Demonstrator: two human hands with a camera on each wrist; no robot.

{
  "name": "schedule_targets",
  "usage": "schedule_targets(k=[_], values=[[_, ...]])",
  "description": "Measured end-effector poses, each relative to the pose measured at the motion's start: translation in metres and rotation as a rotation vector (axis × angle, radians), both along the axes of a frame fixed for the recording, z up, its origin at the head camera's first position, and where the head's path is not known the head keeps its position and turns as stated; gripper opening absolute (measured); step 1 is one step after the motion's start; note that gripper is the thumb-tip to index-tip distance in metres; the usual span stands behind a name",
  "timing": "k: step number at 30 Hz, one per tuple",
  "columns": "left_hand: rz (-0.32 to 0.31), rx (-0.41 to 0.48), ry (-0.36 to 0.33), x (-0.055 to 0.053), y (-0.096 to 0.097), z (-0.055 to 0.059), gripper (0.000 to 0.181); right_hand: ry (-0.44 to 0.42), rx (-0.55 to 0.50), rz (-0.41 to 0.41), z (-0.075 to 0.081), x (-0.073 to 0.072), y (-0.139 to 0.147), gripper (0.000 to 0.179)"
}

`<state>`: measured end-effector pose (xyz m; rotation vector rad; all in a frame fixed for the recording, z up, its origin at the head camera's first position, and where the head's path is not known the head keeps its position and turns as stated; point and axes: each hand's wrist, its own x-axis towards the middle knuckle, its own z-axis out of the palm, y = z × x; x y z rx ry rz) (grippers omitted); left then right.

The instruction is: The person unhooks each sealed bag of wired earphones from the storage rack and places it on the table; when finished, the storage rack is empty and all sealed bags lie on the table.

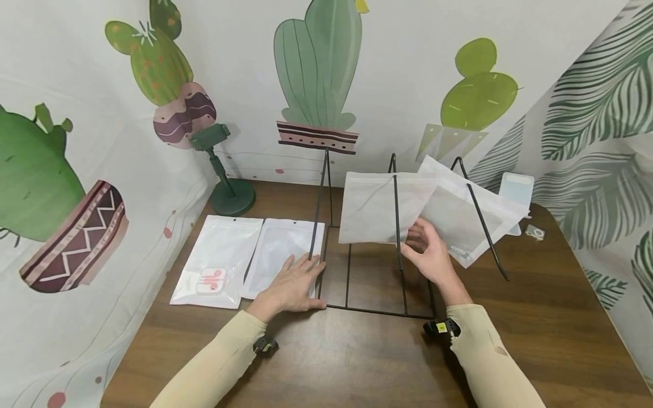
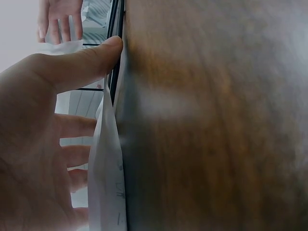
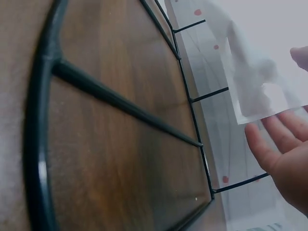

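Observation:
My left hand (image 1: 292, 286) lies spread over the right one of two flat white pouches (image 1: 279, 238), its fingertips and thumb at the left side of a black wire rack (image 1: 380, 311). In the left wrist view the thumb reaches across to the rack's base wire. My right hand (image 1: 431, 255) is inside the rack, fingers loosely bent, at the lower right corner of a translucent white pouch (image 1: 374, 207). That pouch stands upright behind the middle wire loop. A second translucent pouch (image 1: 464, 212) leans tilted behind the right loop.
Another white pouch (image 1: 219, 249), with an earphone picture, lies at the left. Behind it stands a dark green stand (image 1: 232, 195) by the printed cloth backdrop. At the back right are a pale blue card-like item (image 1: 517, 190) and a small silver square device (image 1: 535, 232).

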<state>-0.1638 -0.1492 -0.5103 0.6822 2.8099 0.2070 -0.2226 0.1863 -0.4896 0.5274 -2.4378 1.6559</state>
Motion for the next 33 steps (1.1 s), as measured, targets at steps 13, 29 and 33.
schedule_targets(k=[13, 29, 33], values=[[0.001, -0.003, 0.006, 0.000, -0.001, 0.001, 0.100, -0.153, -0.122, 0.052, -0.007, -0.017, -0.010, 0.049], [-0.011, 0.017, 0.009, 0.000, -0.001, 0.002, 0.099, -0.254, -0.011, -0.080, -0.004, -0.017, -0.022, 0.040], [-0.004, 0.013, 0.000, 0.000, -0.001, 0.002, 0.099, -0.263, -0.008, -0.071, -0.005, -0.018, -0.022, 0.040]])
